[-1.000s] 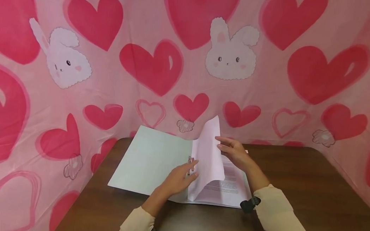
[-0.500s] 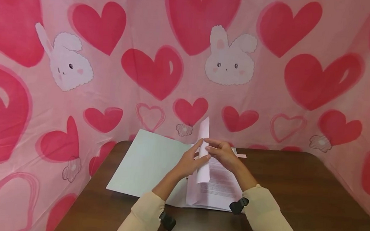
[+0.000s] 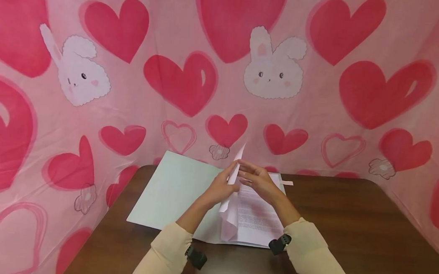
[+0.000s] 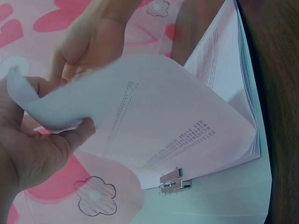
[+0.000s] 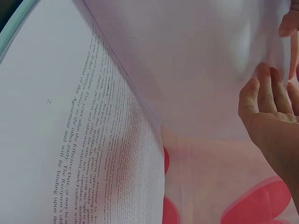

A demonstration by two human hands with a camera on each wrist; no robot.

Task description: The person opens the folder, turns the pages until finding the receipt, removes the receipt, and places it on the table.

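Note:
A lifted white paper sheet (image 3: pixel 229 217) stands bent up over the printed pages (image 3: pixel 261 217) of an open pale green folder (image 3: pixel 175 188). My left hand (image 3: pixel 219 190) pinches the sheet's free edge, thumb on one side and fingers behind, as the left wrist view shows. My right hand (image 3: pixel 259 183) is on the other side, its fingers extended and touching the sheet's surface; the right wrist view shows these fingers (image 5: pixel 265 93) against the paper. A metal fastener (image 4: pixel 174 182) holds the pages at the folder's spine. In the head view my left hand hides it.
The folder lies on a dark brown wooden table (image 3: pixel 349 229). A small pale tab (image 3: pixel 287 183) sticks out past the folder's right edge. Behind the table hangs a pink cloth (image 3: pixel 319 105) with hearts and rabbits.
The sheet has swung leftward, from over the right pages toward the spine. My left hand has come up from the fastener and taken its edge. My right hand has moved left with it.

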